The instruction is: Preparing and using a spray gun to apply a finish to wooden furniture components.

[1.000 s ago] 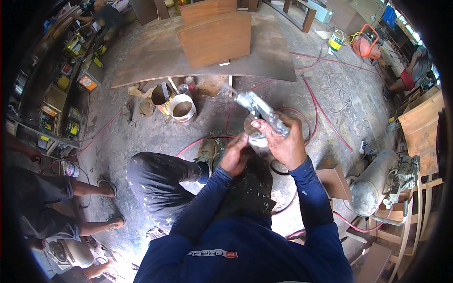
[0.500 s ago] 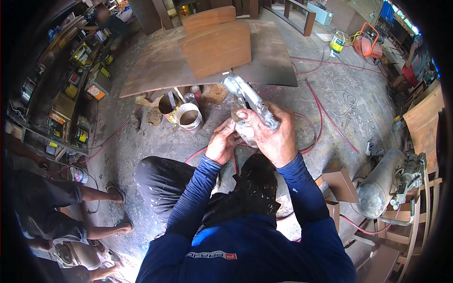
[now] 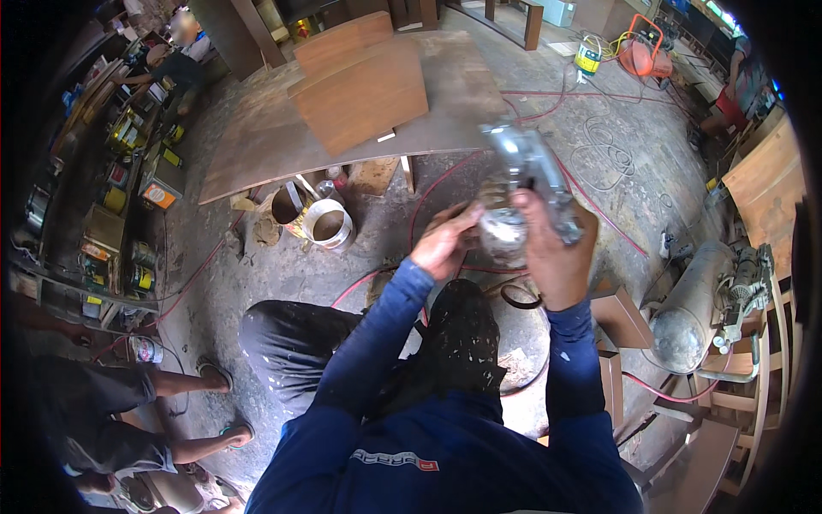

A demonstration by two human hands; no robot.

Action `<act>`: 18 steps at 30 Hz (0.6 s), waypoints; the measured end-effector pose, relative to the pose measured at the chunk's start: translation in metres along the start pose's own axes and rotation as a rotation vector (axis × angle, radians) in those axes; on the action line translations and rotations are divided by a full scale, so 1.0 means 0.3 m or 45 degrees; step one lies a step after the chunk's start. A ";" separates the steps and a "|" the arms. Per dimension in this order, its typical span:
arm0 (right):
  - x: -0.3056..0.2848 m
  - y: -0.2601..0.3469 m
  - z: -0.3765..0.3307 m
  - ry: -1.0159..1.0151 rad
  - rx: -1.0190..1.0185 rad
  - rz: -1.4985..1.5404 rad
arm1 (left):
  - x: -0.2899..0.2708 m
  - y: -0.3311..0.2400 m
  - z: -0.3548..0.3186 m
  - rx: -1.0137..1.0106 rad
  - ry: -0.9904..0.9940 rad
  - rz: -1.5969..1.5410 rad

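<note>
A silvery metal spray gun [image 3: 520, 154] with a cup [image 3: 502, 238] under it is up in front of my knees, smeared by motion. My right hand [image 3: 558, 257] is wrapped round its handle side, thumb lying toward the cup. At the cup's left edge is my left hand [image 3: 445, 242], its blurred fingers closed against the edge and partly hidden behind it. Left of my hands, on the floor, a white bucket [image 3: 344, 236] of brownish liquid stands beside an open can [image 3: 285, 206] with a flat stick in it.
A wide wooden panel [image 3: 231, 167] bearing curved brown boards [image 3: 360, 98] lies ahead. Red hoses [image 3: 445, 180] cross the floor. A metal tank [image 3: 685, 330] stands at right; shelves of cans [image 3: 128, 133] line the left. Another person's legs [image 3: 184, 381] are at lower left.
My hands and the spray gun have moved to the right. My left hand has slid to the cup's left edge. The whole view has shifted slightly.
</note>
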State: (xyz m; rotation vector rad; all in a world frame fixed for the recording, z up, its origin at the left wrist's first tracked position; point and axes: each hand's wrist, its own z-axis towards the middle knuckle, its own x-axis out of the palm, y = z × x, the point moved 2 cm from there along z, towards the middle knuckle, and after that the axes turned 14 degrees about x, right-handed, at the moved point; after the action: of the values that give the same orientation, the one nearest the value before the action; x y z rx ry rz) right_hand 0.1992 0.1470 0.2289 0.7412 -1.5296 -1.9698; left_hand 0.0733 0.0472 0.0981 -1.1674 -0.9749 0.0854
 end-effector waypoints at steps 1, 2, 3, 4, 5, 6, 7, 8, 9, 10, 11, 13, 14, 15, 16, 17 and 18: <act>-0.029 0.006 0.002 -0.061 0.035 -0.031 | 0.002 0.028 0.050 -0.080 0.056 0.037; -0.029 0.002 0.001 -0.065 0.035 -0.031 | -0.017 0.042 0.051 -0.082 0.060 0.037; -0.039 -0.013 0.001 -0.066 0.055 0.004 | 0.002 0.041 0.045 -0.108 0.050 0.027; -0.043 -0.019 0.003 -0.053 0.070 0.047 | 0.020 0.027 0.030 -0.124 0.029 0.022; -0.011 -0.013 -0.015 -0.020 0.095 0.025 | 0.020 -0.004 -0.034 -0.077 0.012 -0.040; 0.019 -0.056 -0.026 0.111 0.083 0.076 | -0.011 -0.006 -0.096 -0.028 -0.015 -0.127; 0.056 -0.036 -0.061 0.097 -0.143 0.052 | -0.060 0.010 -0.155 0.069 -0.112 -0.084; 0.078 -0.036 -0.076 0.082 -0.338 -0.016 | -0.086 0.009 -0.221 0.143 -0.157 -0.059; 0.115 -0.016 -0.105 0.189 -0.304 0.059 | -0.130 0.010 -0.289 0.224 -0.197 -0.089; 0.147 -0.025 -0.112 0.370 -0.254 0.044 | -0.162 0.001 -0.349 0.279 -0.210 -0.099; 0.183 -0.041 -0.120 0.441 -0.276 0.061 | -0.188 -0.004 -0.400 0.278 -0.261 -0.137; 0.209 -0.057 -0.131 0.521 -0.299 0.081 | -0.200 -0.013 -0.428 0.283 -0.319 -0.172; 0.195 -0.064 -0.131 0.494 -0.227 0.084 | -0.196 -0.006 -0.406 0.259 -0.275 -0.119; 0.176 -0.066 -0.128 0.463 -0.158 0.082 | -0.181 -0.003 -0.372 0.236 -0.224 -0.071; 0.144 -0.033 -0.128 0.367 -0.105 -0.002 | -0.161 -0.010 -0.334 0.141 -0.194 -0.064; 0.123 -0.029 -0.124 0.238 -0.019 0.091 | -0.137 0.002 -0.283 0.120 -0.176 -0.051; 0.084 -0.079 -0.099 0.194 -0.024 0.045 | -0.093 0.023 -0.231 0.095 -0.150 -0.043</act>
State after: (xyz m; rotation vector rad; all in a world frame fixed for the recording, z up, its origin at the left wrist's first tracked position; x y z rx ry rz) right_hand 0.2004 0.1144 0.1971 0.8305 -1.4225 -1.8545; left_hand 0.1064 -0.0151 0.0726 -1.0862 -1.0858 0.1635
